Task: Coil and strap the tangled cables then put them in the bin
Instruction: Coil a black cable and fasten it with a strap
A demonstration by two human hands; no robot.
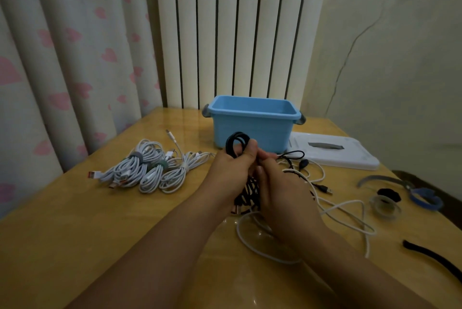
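Observation:
My left hand [231, 171] grips a coiled black cable [236, 145], whose loops stick up above my fingers in front of the blue bin [252, 122]. My right hand [280, 188] pinches the same black cable just right of the left hand; its loose end trails right to a black plug [303, 163]. A loose white cable [350, 211] lies tangled on the table under and right of my hands. Several coiled, strapped white cables [150, 171] lie in a heap at the left. The bin looks empty as far as I can see inside.
The bin's white lid [335, 153] lies flat right of the bin. Straps lie at the right edge of the wooden table [100, 233]: a grey one [375, 178], a blue one [425, 200], a black roll [388, 195], a clear roll [385, 207], a long black strip [432, 257].

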